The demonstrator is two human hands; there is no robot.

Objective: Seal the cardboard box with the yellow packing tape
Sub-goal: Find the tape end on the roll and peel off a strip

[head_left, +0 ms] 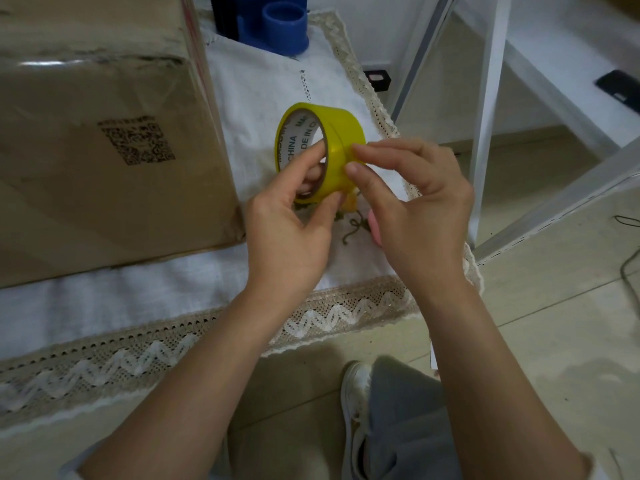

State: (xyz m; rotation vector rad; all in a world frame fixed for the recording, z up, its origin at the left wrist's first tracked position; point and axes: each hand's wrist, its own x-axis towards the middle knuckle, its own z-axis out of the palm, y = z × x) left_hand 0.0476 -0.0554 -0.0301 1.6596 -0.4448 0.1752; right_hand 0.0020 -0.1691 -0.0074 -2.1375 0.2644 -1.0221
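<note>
A: Head view is showing both hands working a tape roll above the cloth. Left hand is gripping it, fingers curling thru the core, thumb on the outer rim.

B: Right hand?

A: Thumb & forefinger tips are pressing together on the roll's outer face, pinching at the yellow surface. Can't tell if a tape end is lifting.

B: Box?

A: Sitting on the cloth, left of the roll, close but not touching. Flaps are lying shut, so contents are hidden. Clear film is shining across its top & running down the corner edge. QR-type print is showing on the near side.

B: Materials?

A: Box is brown cardboard, scuffed along the top edge. Roll is glossy yellow, round, w/ a white printed core. Cloth is white woven, w/ a beige lace border in zigzag. A blue plastic holder w/ a round cup is standing at the far end; inside not visible.

B: Room to move?

A: Bare cloth is lying between box & lace edge, under the hands. White metal frame legs are standing right of the table edge. Tiled floor is lying below.
</note>
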